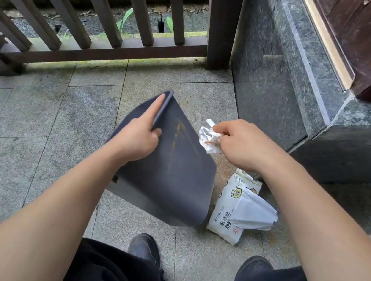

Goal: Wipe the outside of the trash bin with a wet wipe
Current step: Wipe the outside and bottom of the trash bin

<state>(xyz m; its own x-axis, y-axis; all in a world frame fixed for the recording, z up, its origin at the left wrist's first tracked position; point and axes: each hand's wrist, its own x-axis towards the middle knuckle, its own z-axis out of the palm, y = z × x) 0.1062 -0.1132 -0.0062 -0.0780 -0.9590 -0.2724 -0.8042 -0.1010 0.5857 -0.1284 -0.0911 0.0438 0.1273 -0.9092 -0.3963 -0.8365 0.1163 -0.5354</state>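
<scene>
A dark grey trash bin (pixel 174 177) is tipped away from me on the stone floor, its side facing up with yellowish streaks near the rim. My left hand (pixel 141 131) grips the bin's rim, index finger stretched along the edge. My right hand (pixel 239 143) pinches a crumpled white wet wipe (pixel 210 139), stained orange, just right of the bin's upper side and apart from it.
A white pack of wet wipes (pixel 233 207) lies on the floor right of the bin, one sheet pulled out. A brown railing (pixel 111 52) runs across the back. A dark stone step (pixel 284 83) rises at right. My shoes (pixel 145 247) are below.
</scene>
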